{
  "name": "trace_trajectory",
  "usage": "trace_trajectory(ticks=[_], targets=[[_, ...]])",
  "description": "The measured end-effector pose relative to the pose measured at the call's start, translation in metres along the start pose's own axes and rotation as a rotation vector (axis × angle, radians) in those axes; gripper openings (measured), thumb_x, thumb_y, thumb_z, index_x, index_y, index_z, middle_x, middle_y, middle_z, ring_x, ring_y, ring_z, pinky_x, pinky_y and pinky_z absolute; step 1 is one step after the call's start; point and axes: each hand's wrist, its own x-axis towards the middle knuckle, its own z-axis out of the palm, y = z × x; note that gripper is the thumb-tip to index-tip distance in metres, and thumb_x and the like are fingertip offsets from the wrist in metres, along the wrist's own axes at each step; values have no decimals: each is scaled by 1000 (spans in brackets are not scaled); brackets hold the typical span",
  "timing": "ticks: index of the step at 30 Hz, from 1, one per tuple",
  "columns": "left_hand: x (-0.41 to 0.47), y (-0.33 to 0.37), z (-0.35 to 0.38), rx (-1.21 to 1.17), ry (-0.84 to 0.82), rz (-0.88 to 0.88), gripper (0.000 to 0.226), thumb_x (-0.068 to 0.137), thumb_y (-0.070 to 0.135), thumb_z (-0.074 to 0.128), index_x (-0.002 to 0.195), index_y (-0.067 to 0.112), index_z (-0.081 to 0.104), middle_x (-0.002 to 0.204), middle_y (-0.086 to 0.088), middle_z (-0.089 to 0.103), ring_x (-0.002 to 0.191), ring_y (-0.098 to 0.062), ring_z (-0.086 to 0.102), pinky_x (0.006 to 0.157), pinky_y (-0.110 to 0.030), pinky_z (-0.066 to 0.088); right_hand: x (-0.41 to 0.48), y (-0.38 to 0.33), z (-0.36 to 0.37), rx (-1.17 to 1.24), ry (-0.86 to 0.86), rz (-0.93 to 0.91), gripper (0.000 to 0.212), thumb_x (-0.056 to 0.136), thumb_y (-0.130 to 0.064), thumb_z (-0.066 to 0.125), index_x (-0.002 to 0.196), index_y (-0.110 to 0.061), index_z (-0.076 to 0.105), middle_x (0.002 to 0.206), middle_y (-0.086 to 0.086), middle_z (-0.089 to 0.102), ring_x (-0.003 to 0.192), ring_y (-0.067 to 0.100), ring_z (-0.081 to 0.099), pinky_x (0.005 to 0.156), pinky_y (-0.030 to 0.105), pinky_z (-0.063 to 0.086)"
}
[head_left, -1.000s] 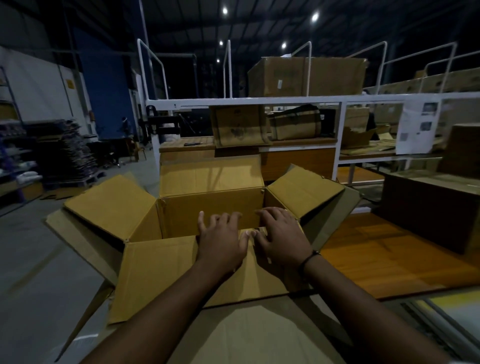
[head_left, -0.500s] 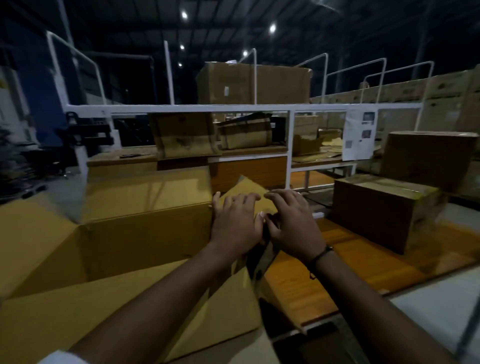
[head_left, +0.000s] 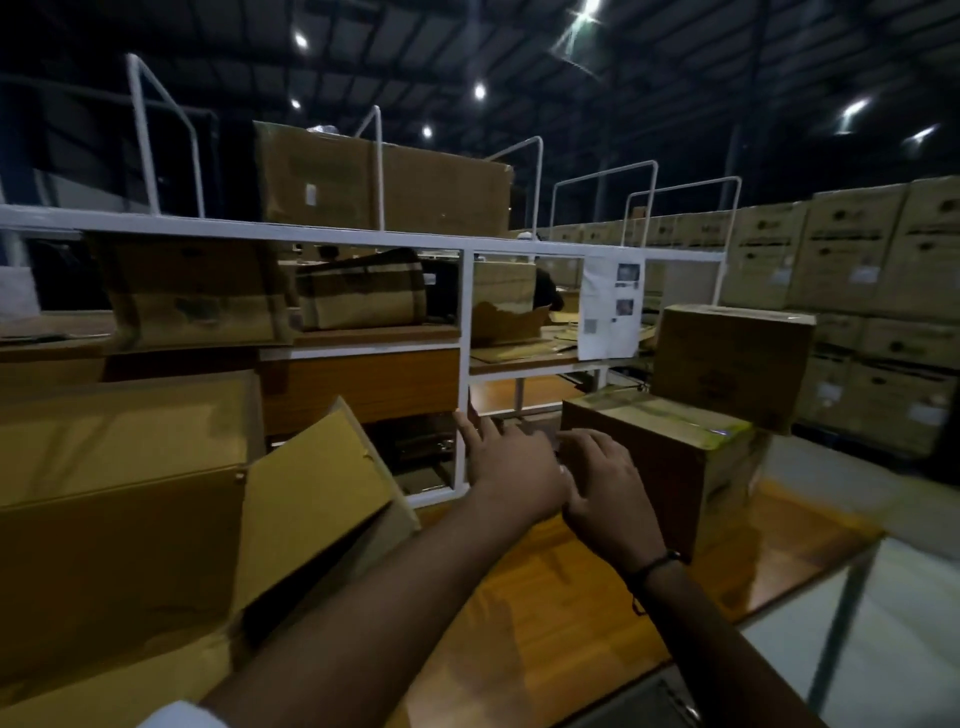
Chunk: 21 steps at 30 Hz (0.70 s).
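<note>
Left hand (head_left: 511, 470) was out flat, fingers straight and spread, holding nothing. The right hand (head_left: 605, 486) sat just beside it, fingers loosely bent, also empty. Both were up by the near corner of the taped box (head_left: 691, 467) on the wooden table (head_left: 571, 623), couldn't tell if they touched it tbh. The open carton (head_left: 119, 519) stood off to their left, one flap (head_left: 317, 493) sticking up, white rack (head_left: 462, 374) behind.
</note>
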Motion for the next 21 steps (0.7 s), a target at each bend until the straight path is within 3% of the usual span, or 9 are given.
trace_trajectory(ticks=[3, 8, 11, 21], targets=[[30, 35, 12, -51, -56, 9, 57, 99, 48, 49, 147, 17, 48, 154, -17, 46, 151, -47, 20, 115, -75, -11, 15, 41, -1, -1, -29, 28, 52, 94, -35, 66, 142, -28, 49, 148, -2, 47, 138, 21, 37, 111, 47, 41], [71, 76, 57, -182, -16, -9, 49, 98, 46, 49, 140, 21, 50, 149, -14, 50, 147, -43, 30, 118, -71, -6, 23, 102, -7, -5, -28, 84, 45, 96, -36, 62, 139, -26, 52, 144, -3, 49, 136, 19, 40, 110, 42, 42], [88, 89, 86, -243, 25, -3, 40, 101, 43, 46, 137, 25, 51, 147, -8, 52, 145, -38, 36, 119, -69, -3, 20, 137, -9, -12, -22, 141, 41, 97, -35, 61, 137, -27, 53, 142, -3, 51, 133, 18, 42, 108, 40, 42], [134, 111, 157, -337, 15, 41, 42, 99, 48, 51, 138, 32, 51, 142, 2, 56, 140, -28, 43, 121, -62, 8, 3, 220, -2, -39, -7, 260, 39, 95, -34, 64, 133, -25, 56, 136, -4, 54, 128, 18, 47, 104, 40, 45]])
